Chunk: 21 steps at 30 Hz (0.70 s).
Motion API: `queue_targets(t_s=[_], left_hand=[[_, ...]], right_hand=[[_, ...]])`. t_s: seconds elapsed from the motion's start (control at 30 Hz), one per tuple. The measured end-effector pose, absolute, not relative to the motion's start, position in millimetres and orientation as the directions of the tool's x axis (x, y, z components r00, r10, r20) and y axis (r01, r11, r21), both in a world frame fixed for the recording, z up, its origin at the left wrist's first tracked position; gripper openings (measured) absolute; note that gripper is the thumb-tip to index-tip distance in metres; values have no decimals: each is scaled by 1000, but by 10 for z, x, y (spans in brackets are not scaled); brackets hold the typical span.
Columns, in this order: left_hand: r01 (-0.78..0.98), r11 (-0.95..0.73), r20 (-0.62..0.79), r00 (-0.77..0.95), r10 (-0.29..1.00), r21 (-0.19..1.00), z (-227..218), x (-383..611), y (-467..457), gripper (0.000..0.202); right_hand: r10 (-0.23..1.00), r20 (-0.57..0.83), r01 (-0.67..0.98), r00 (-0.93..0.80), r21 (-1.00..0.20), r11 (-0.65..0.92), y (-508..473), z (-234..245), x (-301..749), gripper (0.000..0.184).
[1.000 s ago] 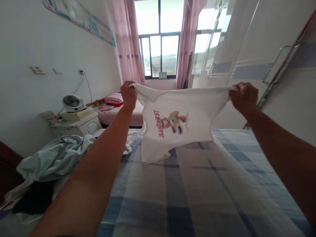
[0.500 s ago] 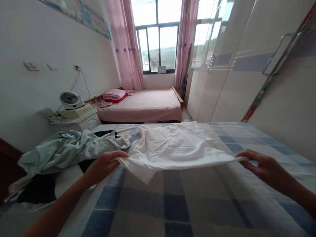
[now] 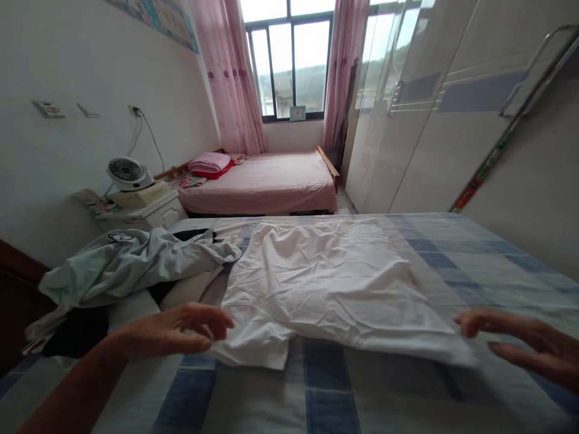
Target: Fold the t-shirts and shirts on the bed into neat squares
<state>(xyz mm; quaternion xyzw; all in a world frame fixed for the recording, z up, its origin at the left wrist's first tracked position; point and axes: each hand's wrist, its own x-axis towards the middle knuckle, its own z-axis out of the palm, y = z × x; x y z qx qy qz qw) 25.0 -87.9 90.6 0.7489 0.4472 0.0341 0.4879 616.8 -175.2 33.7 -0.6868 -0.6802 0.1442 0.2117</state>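
white shirt on the checked sheet of the near bed: the cloth, stretched between both hands a moment earlier, now lies spread but wrinkled. left hand and right hand — each grip released, fingers parted — hover just beside its near corners. laying-out thus appears largely complete, creases remaining; a clothes pile lies to the left.

From the head, we look forward and down across the checked bed, with our left hand and right hand near, at the lower sides. We face the window far off, the wall to our left, the wardrobe to our right.
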Motion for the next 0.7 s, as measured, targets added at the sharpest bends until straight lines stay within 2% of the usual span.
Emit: queue_targets(t_s=[0.03,0.1,0.2,0.27,0.33,0.4,0.57,0.6,0.7], left_hand=[[634,-100,-400,594,698,767,851,286,-830,40],[644,-111,-342,535,772,757,731,433,-717,40],[653,-262,-106,467,878,711,576,824,-651,35],[610,-421,28,547,837,671,517,1115,-707,31],[564,-567,91,656,749,600,488,1345,-752,28],[586,-630,133,670,731,510,466,1460,-672,28],[804,-481,349,364,864,351,388,1293,210,35],[838,-430,351,313,883,336,369,1237,429,36],[902,-238,219,166,961,360,308,1151,963,38]], right_hand=[[999,29,874,40,-485,-21,-1718,287,6157,23],[996,-87,869,6,-492,-48,-1605,264,6059,27],[997,-66,867,34,-495,-63,-1379,341,5805,34],[997,-22,857,68,-510,-69,-1224,371,5669,36],[992,41,858,120,-508,-83,-1063,343,5622,36],[984,91,866,153,-492,-89,-870,274,5661,36],[967,159,885,199,-453,-107,-162,125,5830,43],[968,160,889,192,-447,-103,3,109,5837,45],[971,147,911,190,-394,-118,475,73,5798,52]])
